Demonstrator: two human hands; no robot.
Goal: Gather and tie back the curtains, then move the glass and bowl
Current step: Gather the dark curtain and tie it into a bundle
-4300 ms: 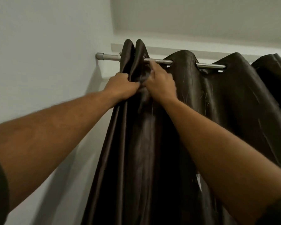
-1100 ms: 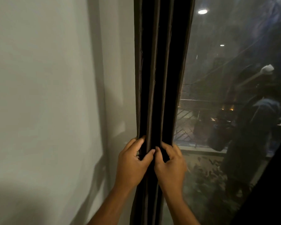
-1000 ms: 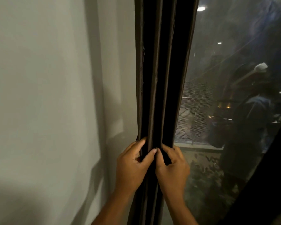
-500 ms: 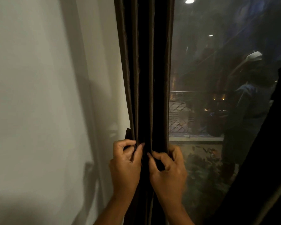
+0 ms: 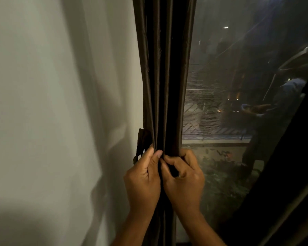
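Observation:
The dark brown curtain (image 5: 164,71) hangs gathered into a narrow bundle of vertical folds beside the window. My left hand (image 5: 143,181) grips the bundle's left folds and my right hand (image 5: 184,180) grips the right folds, thumbs nearly touching at the middle. A dark tie-back strap (image 5: 141,143) hangs behind the bundle's left edge, just above my left hand's fingertips. No glass or bowl is in view.
A white wall (image 5: 52,112) fills the left side. The window pane (image 5: 235,103) on the right shows a dark outdoor scene and a person's reflection. Another dark curtain panel (image 5: 288,174) slants across the lower right corner.
Earlier my hands held the curtain top at the rod; they slid down the gathered bundle. In the last half second the view shifted slightly and the tie-back strap shows more.

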